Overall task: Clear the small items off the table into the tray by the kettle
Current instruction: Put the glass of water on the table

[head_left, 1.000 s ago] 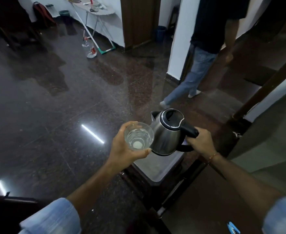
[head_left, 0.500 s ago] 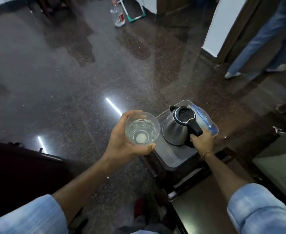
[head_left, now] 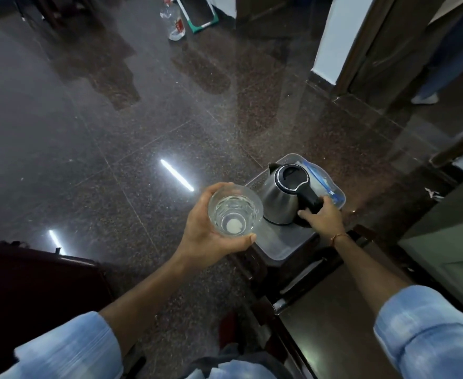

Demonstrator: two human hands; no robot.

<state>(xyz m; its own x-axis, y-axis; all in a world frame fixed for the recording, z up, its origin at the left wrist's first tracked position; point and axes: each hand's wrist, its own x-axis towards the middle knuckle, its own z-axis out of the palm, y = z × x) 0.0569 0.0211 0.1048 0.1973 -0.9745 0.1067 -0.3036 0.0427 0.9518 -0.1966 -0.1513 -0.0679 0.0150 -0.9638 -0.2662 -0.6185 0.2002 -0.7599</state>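
My left hand grips a clear glass with some water in it, held upright above the floor just left of the tray. A steel kettle with a black lid stands in the grey plastic tray, which sits on a low dark stand. My right hand holds the kettle's black handle from the near side. A blue and white packet lies in the tray behind the kettle.
A dark polished stone floor spreads to the left and ahead. A dark wooden table lies at the lower right. A plastic bottle stands far off on the floor. Another person's leg shows at the upper right beside a white pillar.
The kettle went from tilted beside the glass down into the tray, where it stands upright. My right hand followed it down. The glass stayed in my left hand.
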